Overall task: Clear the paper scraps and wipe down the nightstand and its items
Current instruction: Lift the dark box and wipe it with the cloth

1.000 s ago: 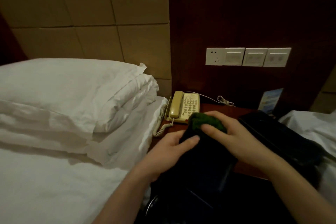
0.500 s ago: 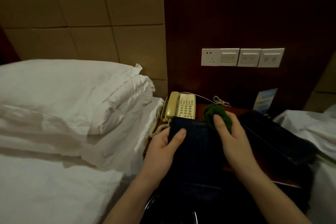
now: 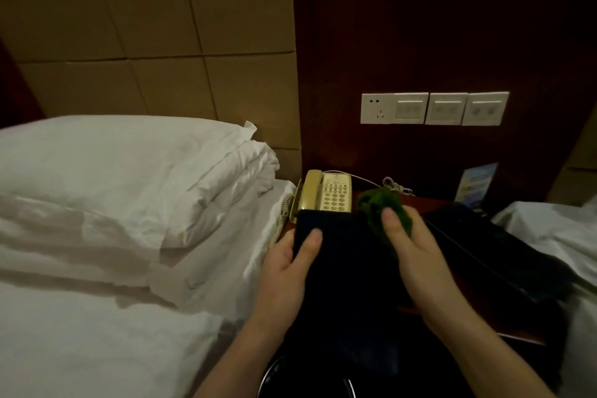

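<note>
Clamped in my left grip (image 3: 284,263) is a dark folder's (image 3: 349,268) left edge; my right grip (image 3: 416,255) pinches a green cloth (image 3: 384,207) against it, phone (image 3: 324,194) just beyond.

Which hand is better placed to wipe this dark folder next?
Right. The right hand already grips the green cloth at the dark folder's top edge, while the left hand holds the folder's left side steady.

The telephone (image 3: 324,194) sits on the nightstand (image 3: 429,207) between two beds, behind the held folder (image 3: 349,268).
</note>
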Tool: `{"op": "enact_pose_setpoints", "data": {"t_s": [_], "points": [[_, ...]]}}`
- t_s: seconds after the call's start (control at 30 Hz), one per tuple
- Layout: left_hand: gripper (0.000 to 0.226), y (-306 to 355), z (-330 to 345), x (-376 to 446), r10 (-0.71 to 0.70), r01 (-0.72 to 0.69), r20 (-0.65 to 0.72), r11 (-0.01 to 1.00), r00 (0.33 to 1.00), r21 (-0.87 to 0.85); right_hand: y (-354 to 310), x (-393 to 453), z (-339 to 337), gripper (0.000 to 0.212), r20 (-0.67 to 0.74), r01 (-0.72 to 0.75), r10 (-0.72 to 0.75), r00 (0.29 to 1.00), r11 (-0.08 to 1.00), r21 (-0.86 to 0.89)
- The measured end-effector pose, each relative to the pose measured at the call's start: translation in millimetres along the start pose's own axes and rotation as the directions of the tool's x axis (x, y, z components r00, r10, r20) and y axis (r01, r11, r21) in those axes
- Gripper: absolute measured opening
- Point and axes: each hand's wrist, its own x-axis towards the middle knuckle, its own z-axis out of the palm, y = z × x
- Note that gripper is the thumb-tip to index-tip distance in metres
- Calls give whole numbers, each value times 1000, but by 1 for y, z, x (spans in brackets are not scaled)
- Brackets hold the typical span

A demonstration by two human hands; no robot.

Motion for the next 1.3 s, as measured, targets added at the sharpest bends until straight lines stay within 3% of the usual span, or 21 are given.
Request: {"op": "enact_pose_setpoints", "data": {"t_s": [0.17, 0.23, 0.33, 0.4, 0.47, 0.6, 0.7, 0.9, 1.1, 1.2, 1.3], "points": [[27, -1, -9, 9, 21, -37, -284, 998, 959, -51, 20, -26, -1, 29, 226, -67, 106, 968, 983, -173], [27, -2, -7, 7, 1, -16, -219, 998, 976, -67, 19, -23, -3, 29, 211, -70, 102, 972, 985, -155], [30, -5, -2, 3, -16, 16, -18, 1000, 1000, -4, 5, -8, -5, 26, 51, -65, 67, 996, 996, -58], [30, -5, 3, 3, 7, -8, 19, 999, 1000, 52, -2, 0, -7, 28, -15, -12, 12, 1000, 999, -45], [29, -1, 6, 6, 28, -27, -25, 999, 999, 40, -2, -2, -7, 30, 8, -1, 1, 1000, 998, -66], [26, 5, -3, 15, 45, -55, -258, 998, 965, -32, 16, -28, -2, 31, 170, -56, 83, 982, 986, -158], [25, 0, -2, 13, 80, -86, -332, 996, 940, -5, 23, -31, -2, 28, 174, -50, 82, 981, 982, -181], [29, 0, 9, 1, 4, -6, -100, 1000, 995, -18, 4, -10, 0, 31, 51, -25, 28, 998, 997, -70], [29, 7, -10, 15, 85, -80, -337, 996, 938, 28, 21, -41, 8, 30, 146, -10, 26, 989, 994, -113], [27, 1, -5, 8, 107, -91, -307, 994, 946, 66, 29, -45, 5, 30, 115, -10, 21, 993, 995, -98], [27, -6, -3, 3, 22, -14, -127, 998, 992, 61, 25, -34, 2, 30, 64, -38, 42, 997, 997, -63]]}}
